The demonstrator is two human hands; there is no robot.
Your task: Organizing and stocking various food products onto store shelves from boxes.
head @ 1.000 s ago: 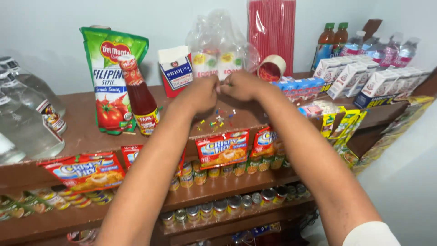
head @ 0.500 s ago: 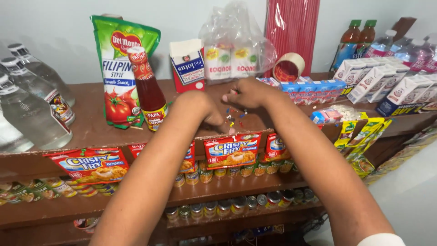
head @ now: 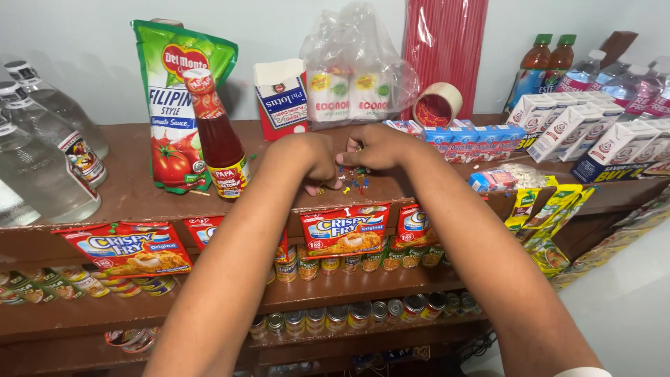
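Both hands are close together over the top of a brown wooden shelf (head: 132, 188). The left hand (head: 307, 159) is curled into a loose fist, knuckles up. I cannot tell if it holds anything inside. The right hand (head: 375, 145) sits just beside it, at about 3 o'clock from the left hand. Its fingers are bent down, and the tips seem to pinch something tiny, but it is too small to be sure.

Under and between the hands lie little colored push pins (head: 354, 178), red, blue, green and yellow. They are spread on the shelf top near its front edge. A few rest right against the left hand.

At 9 o'clock from the hands stands a red ketchup bottle (head: 218, 139), upright. Just behind it is a green tomato sauce pouch (head: 171, 91). At 12 o'clock is a small white carton (head: 281, 98) and a clear plastic bag (head: 356, 66) with white packs inside. At 1 o'clock is a roll of tape (head: 437, 106), leaning by a bundle of red straws (head: 445, 49). At 3 o'clock are small white boxes (head: 558, 129). At 6 o'clock, red breading mix packets (head: 345, 234) hang from the shelf edge, with small cans (head: 349, 314) on the shelves below. Clear glass bottles (head: 42, 153) lean far out at 9 o'clock.
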